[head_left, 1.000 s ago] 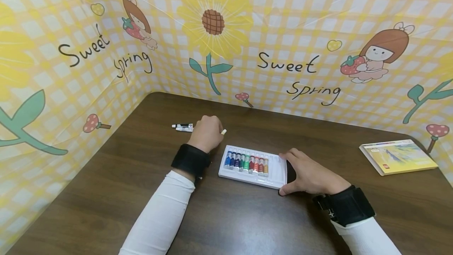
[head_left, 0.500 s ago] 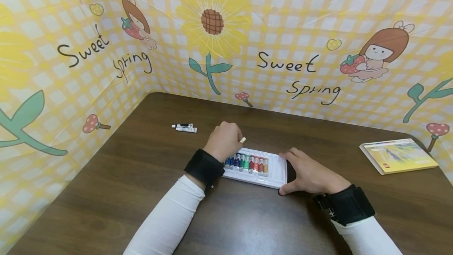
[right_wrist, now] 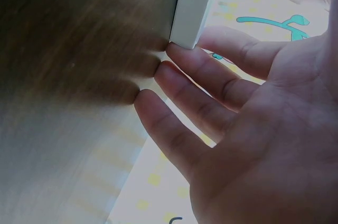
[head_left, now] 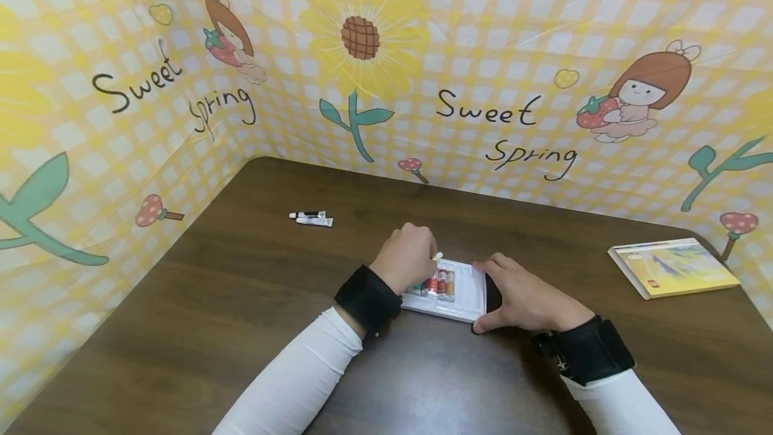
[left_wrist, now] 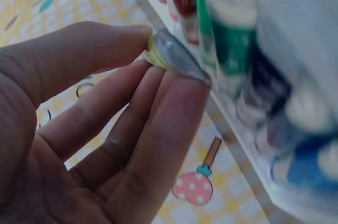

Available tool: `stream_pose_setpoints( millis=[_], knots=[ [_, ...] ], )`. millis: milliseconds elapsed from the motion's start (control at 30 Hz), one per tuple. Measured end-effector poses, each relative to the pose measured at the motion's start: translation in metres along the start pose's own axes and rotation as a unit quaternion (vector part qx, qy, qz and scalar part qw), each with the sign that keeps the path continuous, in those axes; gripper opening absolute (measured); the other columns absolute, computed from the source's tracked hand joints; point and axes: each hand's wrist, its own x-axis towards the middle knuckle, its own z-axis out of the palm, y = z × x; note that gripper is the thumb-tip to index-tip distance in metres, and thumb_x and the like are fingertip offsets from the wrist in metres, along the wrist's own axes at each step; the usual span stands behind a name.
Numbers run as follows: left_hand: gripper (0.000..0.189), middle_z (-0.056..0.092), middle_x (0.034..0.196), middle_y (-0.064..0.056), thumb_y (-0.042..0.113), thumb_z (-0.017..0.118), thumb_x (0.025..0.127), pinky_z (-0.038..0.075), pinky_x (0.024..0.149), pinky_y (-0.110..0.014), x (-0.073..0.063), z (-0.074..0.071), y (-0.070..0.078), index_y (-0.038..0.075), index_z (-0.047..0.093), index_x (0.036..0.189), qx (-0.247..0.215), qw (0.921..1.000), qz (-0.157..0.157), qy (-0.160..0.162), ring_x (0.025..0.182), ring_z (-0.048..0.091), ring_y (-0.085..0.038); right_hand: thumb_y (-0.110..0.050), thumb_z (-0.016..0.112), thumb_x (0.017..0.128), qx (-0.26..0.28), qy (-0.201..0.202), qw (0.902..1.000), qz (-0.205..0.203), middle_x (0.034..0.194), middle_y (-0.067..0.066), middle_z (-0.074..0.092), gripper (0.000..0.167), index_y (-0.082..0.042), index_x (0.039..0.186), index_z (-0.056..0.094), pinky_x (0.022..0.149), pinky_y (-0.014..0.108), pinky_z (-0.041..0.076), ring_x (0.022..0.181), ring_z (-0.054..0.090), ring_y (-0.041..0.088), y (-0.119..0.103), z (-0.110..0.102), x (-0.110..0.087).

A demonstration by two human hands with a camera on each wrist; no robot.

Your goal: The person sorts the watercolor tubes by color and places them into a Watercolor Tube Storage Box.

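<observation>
My left hand (head_left: 406, 258) is over the left part of a white plastic tray (head_left: 473, 293), hiding some of the paint tubes (head_left: 442, 283) lying in it. Between its thumb and fingertips it pinches a small paint tube (left_wrist: 177, 57) with a yellow band, whose pale tip pokes out past the fingers in the head view. Red, orange and green tubes show in the tray, and its right-hand slots are bare. My right hand (head_left: 531, 297) spans the tray's right end, thumb at the near corner and fingers at the far one, its other fingertips down on the table.
Two more paint tubes (head_left: 311, 219), one black and one white, lie together on the brown table (head_left: 199, 301) at the back left. A yellow box (head_left: 679, 267) with a picture lies at the far right. Printed cloth (head_left: 495, 32) rises behind and at the left.
My left hand has moved right and nearer with the pinched tube, from beside the tray to over it, and now covers its left tubes. The right hand keeps its place at the tray's end.
</observation>
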Motion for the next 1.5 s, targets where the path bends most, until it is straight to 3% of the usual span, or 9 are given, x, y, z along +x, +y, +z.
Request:
stream_pose_setpoints(
  millis=[100,233,533,667,900,1000,1100,1200,1500],
  knots=[
    [0.011,0.070,0.074,-0.002,0.010,0.077,0.092,0.045,0.057,-0.027,-0.001,0.004,0.005,0.007,0.078,0.081,-0.020,0.9998,0.008,-0.001,0.061,0.056,-0.014,-0.056,0.092,0.074,0.001,0.001,1.0000,-0.006,0.142,0.017,0.053,0.106,0.001,0.152,0.047,0.106,0.053,0.050,0.127,0.055,0.032,0.001,0.002,0.001],
    [0.013,0.067,0.069,0.002,0.010,0.076,0.090,0.045,0.056,-0.025,0.000,0.009,0.016,0.009,0.076,0.077,-0.033,0.9990,0.026,-0.014,0.059,0.057,-0.012,-0.055,0.092,0.074,0.001,0.005,0.9999,-0.011,0.139,0.015,0.054,0.106,0.002,0.151,0.048,0.105,0.052,0.051,0.125,0.056,0.031,0.003,0.003,0.001],
    [0.030,0.049,0.059,0.005,0.013,0.078,0.089,0.042,0.056,-0.027,0.006,0.023,0.041,0.012,0.063,0.062,0.002,0.9985,0.054,-0.013,0.057,0.051,-0.014,-0.054,0.093,0.072,-0.007,0.025,0.9994,-0.021,0.130,0.011,0.057,0.091,0.000,0.136,0.058,0.098,0.046,0.052,0.115,0.058,0.026,0.004,0.003,0.001],
    [0.039,0.043,0.060,0.004,0.013,0.078,0.089,0.041,0.056,-0.030,0.006,0.027,0.045,0.014,0.053,0.059,0.009,0.9990,0.044,-0.007,0.058,0.049,-0.016,-0.052,0.094,0.072,-0.007,0.028,0.9993,-0.022,0.128,0.010,0.057,0.087,0.000,0.133,0.059,0.097,0.045,0.052,0.113,0.058,0.025,0.004,0.004,0.002],
    [0.053,0.026,0.051,0.008,0.014,0.078,0.090,0.025,0.046,-0.025,0.005,0.026,0.048,0.015,0.042,0.052,-0.044,0.9984,0.007,-0.034,0.047,0.030,-0.010,-0.051,0.095,0.071,-0.004,0.026,0.9994,-0.020,0.128,0.010,0.058,0.088,0.001,0.134,0.059,0.098,0.045,0.053,0.114,0.058,0.025,0.004,0.003,0.001],
    [0.041,0.034,0.052,0.006,0.014,0.078,0.090,0.027,0.046,-0.025,0.006,0.026,0.049,0.010,0.054,0.057,-0.054,0.9980,0.003,-0.034,0.047,0.033,-0.011,-0.050,0.095,0.071,-0.004,0.028,0.9994,-0.017,0.129,0.010,0.058,0.091,0.002,0.136,0.058,0.099,0.045,0.053,0.114,0.058,0.025,0.005,0.003,0.001],
    [0.010,0.063,0.070,-0.002,0.012,0.076,0.092,0.040,0.053,-0.027,0.006,0.029,0.050,0.003,0.074,0.088,-0.053,0.9980,0.004,-0.035,0.057,0.051,-0.014,-0.049,0.095,0.071,-0.001,0.026,0.9996,-0.014,0.130,0.011,0.058,0.092,0.002,0.138,0.057,0.099,0.045,0.053,0.115,0.058,0.025,0.005,0.003,0.001],
    [0.025,0.077,0.099,-0.011,0.010,0.075,0.092,0.050,0.062,-0.030,0.006,0.032,0.050,0.003,0.075,0.117,-0.045,0.9983,0.009,-0.035,0.072,0.065,-0.020,-0.050,0.095,0.072,0.005,0.021,0.9997,-0.009,0.132,0.012,0.057,0.095,0.002,0.141,0.055,0.100,0.046,0.052,0.116,0.057,0.026,0.005,0.003,0.002],
    [0.008,0.075,0.090,-0.012,0.007,0.071,0.092,0.049,0.060,-0.034,0.008,0.036,0.056,0.005,0.077,0.097,0.023,0.9992,0.019,-0.028,0.069,0.064,-0.021,-0.050,0.095,0.072,0.007,0.025,0.9996,-0.011,0.130,0.010,0.058,0.094,0.000,0.141,0.056,0.100,0.046,0.052,0.116,0.057,0.025,0.007,0.003,0.002]
  ],
)
